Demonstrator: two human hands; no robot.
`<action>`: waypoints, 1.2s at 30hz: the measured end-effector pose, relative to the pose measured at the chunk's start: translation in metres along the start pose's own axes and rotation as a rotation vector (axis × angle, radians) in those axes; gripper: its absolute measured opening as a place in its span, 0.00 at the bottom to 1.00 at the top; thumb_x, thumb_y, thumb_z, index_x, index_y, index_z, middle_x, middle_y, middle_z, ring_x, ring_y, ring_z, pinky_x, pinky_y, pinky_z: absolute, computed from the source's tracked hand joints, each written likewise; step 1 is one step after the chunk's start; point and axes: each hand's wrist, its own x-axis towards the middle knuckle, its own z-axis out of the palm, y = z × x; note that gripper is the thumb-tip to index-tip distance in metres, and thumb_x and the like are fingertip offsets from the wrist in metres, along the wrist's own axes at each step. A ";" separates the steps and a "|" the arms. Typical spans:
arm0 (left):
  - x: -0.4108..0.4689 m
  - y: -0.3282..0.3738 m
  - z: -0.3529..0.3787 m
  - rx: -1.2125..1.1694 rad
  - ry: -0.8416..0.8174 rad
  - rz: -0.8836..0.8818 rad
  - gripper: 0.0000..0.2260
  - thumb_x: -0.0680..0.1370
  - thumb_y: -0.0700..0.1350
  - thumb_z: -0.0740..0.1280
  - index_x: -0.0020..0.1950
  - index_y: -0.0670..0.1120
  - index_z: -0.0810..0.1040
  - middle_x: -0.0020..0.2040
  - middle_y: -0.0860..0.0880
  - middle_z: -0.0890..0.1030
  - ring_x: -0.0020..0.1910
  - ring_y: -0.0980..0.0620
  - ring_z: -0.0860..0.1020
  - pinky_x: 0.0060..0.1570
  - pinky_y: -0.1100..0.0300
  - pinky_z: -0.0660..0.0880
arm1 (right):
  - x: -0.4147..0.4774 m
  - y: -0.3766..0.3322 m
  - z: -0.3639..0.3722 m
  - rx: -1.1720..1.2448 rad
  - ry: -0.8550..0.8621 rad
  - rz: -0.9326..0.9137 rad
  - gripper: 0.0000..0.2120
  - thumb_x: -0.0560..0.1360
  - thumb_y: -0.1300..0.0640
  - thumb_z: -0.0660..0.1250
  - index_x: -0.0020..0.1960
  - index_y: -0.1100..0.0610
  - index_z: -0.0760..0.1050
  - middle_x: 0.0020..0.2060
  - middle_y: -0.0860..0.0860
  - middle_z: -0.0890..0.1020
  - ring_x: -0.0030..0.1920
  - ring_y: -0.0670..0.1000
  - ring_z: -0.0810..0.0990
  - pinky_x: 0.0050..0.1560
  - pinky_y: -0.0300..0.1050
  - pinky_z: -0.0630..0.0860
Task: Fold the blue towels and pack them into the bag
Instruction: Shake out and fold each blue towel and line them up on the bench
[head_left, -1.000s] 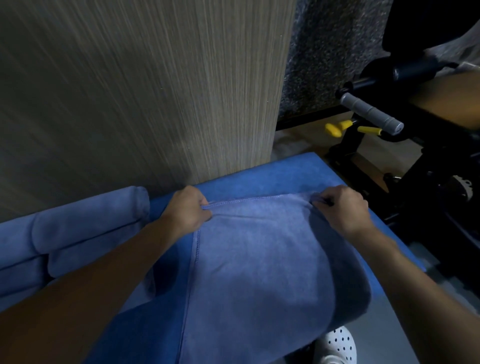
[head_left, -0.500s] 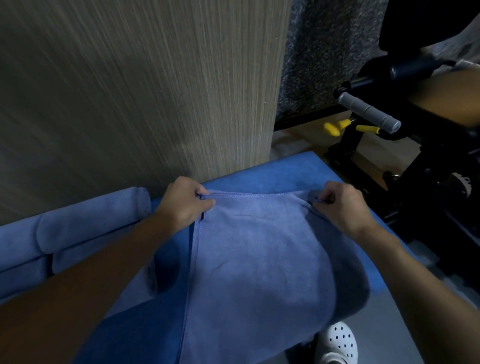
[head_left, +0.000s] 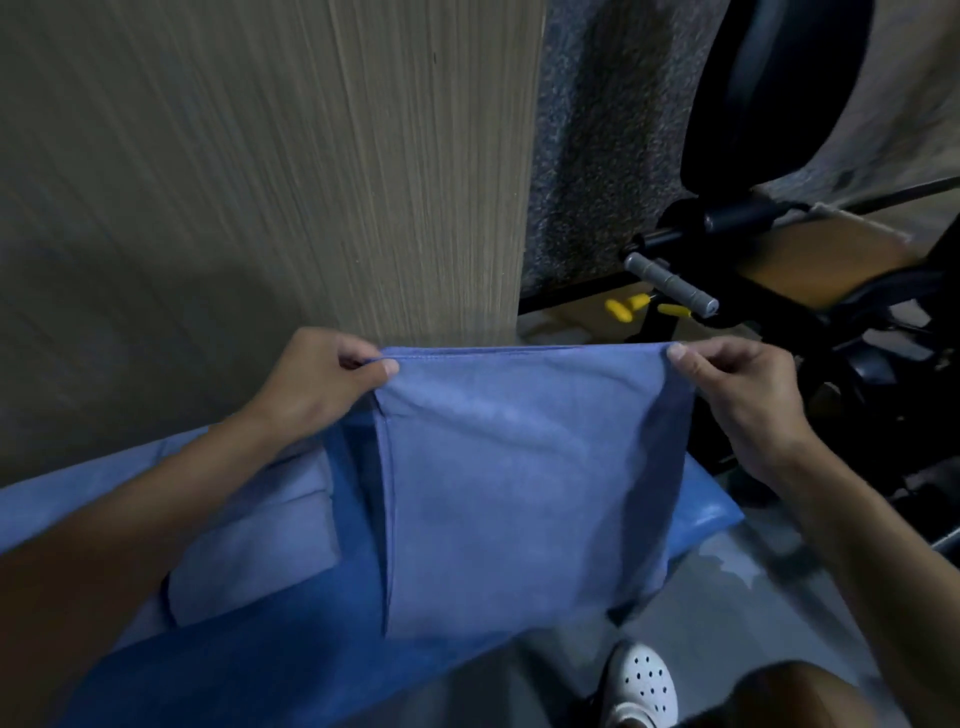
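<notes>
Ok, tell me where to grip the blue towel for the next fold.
Grip the blue towel at its two top corners, as the left hand and right hand do, coming from the outer sides: the stitched top edge is taut and the rest hangs flat.

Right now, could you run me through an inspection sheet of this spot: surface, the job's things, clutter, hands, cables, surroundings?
Surface: blue-covered surface, partly draped with cloth.
Job's things: blue towel held up by its top corners, hanging doubled; folded towels lie to its left; no bag seen.
Clutter: nothing seen.
Hands: left hand pinches the top left corner, right hand the top right corner.
Cables: nothing seen.
Surroundings: wood-grain panel behind; black exercise machine with yellow knobs at right; white perforated shoe on the grey floor.
</notes>
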 end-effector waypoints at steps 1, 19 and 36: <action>-0.003 0.010 -0.007 -0.042 0.039 -0.003 0.08 0.75 0.39 0.73 0.36 0.41 0.81 0.34 0.48 0.78 0.31 0.62 0.72 0.34 0.71 0.68 | -0.002 -0.014 -0.004 0.010 0.015 -0.027 0.06 0.74 0.62 0.71 0.40 0.64 0.78 0.28 0.47 0.81 0.31 0.43 0.77 0.31 0.34 0.74; -0.025 0.101 -0.068 -0.310 0.152 0.060 0.05 0.71 0.35 0.75 0.40 0.43 0.82 0.34 0.56 0.83 0.33 0.66 0.79 0.36 0.76 0.72 | -0.012 -0.102 -0.042 -0.017 0.091 -0.115 0.09 0.74 0.60 0.72 0.37 0.55 0.75 0.33 0.52 0.78 0.33 0.44 0.76 0.37 0.39 0.74; -0.019 0.100 -0.074 -0.260 0.202 -0.016 0.03 0.73 0.34 0.73 0.43 0.40 0.83 0.27 0.60 0.81 0.29 0.65 0.78 0.34 0.76 0.73 | -0.004 -0.113 -0.038 -0.077 0.044 -0.153 0.09 0.75 0.59 0.71 0.38 0.56 0.74 0.35 0.55 0.78 0.39 0.52 0.76 0.42 0.51 0.75</action>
